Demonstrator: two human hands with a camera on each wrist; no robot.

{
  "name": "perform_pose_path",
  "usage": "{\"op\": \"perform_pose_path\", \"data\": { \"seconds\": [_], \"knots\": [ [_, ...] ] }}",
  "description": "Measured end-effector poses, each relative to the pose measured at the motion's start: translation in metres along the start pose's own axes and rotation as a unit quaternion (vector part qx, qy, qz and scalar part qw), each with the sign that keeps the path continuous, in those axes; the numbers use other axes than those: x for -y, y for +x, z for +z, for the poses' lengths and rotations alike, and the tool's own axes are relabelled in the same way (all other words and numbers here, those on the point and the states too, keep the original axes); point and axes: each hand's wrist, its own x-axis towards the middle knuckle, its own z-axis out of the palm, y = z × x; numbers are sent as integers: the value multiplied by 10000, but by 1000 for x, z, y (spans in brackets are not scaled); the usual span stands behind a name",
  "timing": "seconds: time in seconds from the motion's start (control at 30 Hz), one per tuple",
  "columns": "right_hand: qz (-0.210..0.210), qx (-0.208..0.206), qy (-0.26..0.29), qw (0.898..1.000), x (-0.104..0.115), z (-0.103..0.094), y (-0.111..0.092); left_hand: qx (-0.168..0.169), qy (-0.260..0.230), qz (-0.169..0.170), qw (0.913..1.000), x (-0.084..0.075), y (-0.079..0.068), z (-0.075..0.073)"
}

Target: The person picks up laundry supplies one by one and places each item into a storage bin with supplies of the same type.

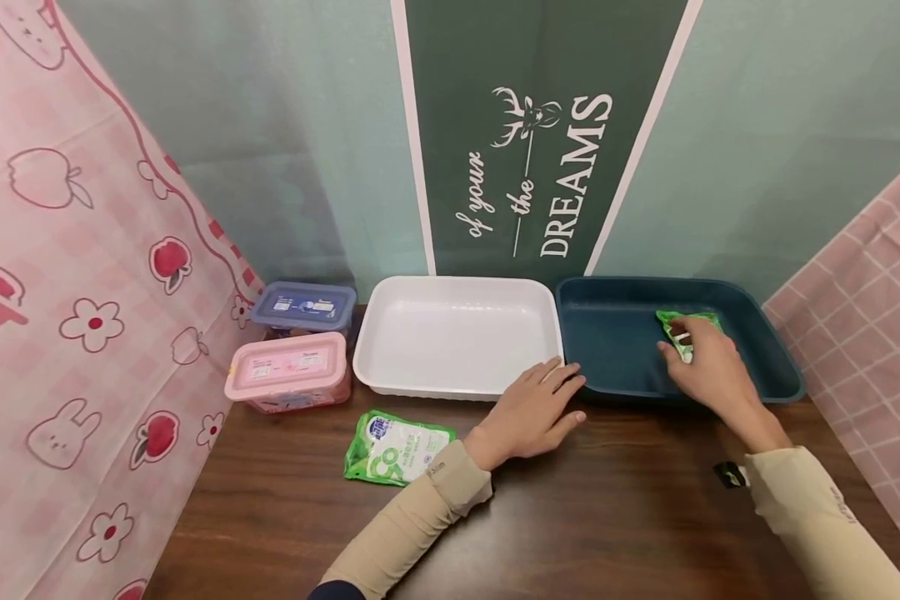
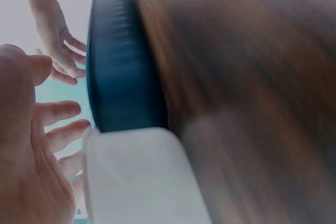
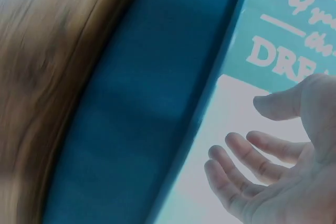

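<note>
My right hand (image 1: 712, 371) is over the dark blue tray (image 1: 607, 333), next to a small green-and-white packet (image 1: 667, 317) lying in it and partly covered by the fingers. In the right wrist view the same hand (image 3: 278, 166) has loosely bent fingers, with nothing between them. My left hand (image 1: 527, 412) has its fingers spread at the near corner where the white tray (image 1: 457, 333) meets the blue one. The left wrist view shows that hand's fingers (image 2: 63, 136) beside the white rim. A larger green-and-white pouch (image 1: 405, 450) lies on the table near my left forearm.
On the left stand a pink-lidded box (image 1: 288, 371) and, behind it, a blue-lidded box (image 1: 303, 307). A small black item (image 1: 731, 475) lies by the right sleeve on the wooden table (image 1: 570, 533). Printed cloths hang behind and at both sides.
</note>
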Motion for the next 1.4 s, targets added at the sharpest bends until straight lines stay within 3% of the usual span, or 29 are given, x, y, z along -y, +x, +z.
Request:
{"op": "perform_pose_path", "data": {
  "seconds": [0.17, 0.57, 0.77, 1.07, 1.4],
  "knots": [
    [-538, -57, 177, 9984, 26, 9, -9, -159, -102, -249, 9995, 14, -17, -13],
    [-1116, 10, 579, 9921, 87, 39, -25, -358, -181, -1023, 9939, 42, -62, -36],
    [-1344, 258, 903, 9865, 108, 58, -30, -505, -306, -1334, 9893, 53, -87, -42],
    [-1686, 696, 1595, 9702, 135, 91, -34, -775, -338, -1572, 9839, 69, -117, -50],
    [-2048, 1166, 1918, 9527, 165, 126, -41, -901, -550, -1875, 9766, 78, -145, -52]
  ]
}}
